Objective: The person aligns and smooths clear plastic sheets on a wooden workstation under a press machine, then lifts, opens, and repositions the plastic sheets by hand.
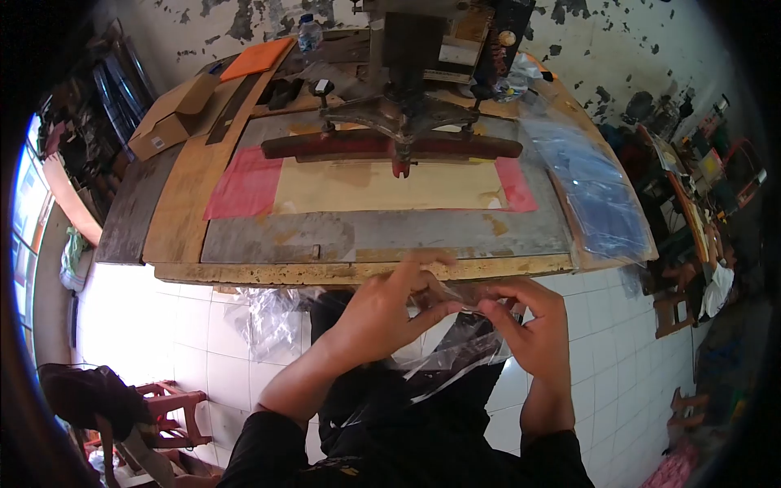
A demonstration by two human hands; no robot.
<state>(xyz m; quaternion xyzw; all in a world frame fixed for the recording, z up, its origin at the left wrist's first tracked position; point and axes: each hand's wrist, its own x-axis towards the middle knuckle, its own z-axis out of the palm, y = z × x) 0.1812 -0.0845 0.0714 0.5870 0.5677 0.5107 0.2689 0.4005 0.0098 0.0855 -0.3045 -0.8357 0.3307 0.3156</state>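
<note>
Fingers (504, 319) of the left hand (370, 317) and right hand (541, 329) close narrowly on clear film (464, 355), which hangs in front of the press (399, 122), near the table (358, 275). Bags (606, 215) lie right of the press, a box (167, 122) left of it. Being thin and creased, the film could tear if the pinches pull unevenly, or snag on the rough table edge.
</note>
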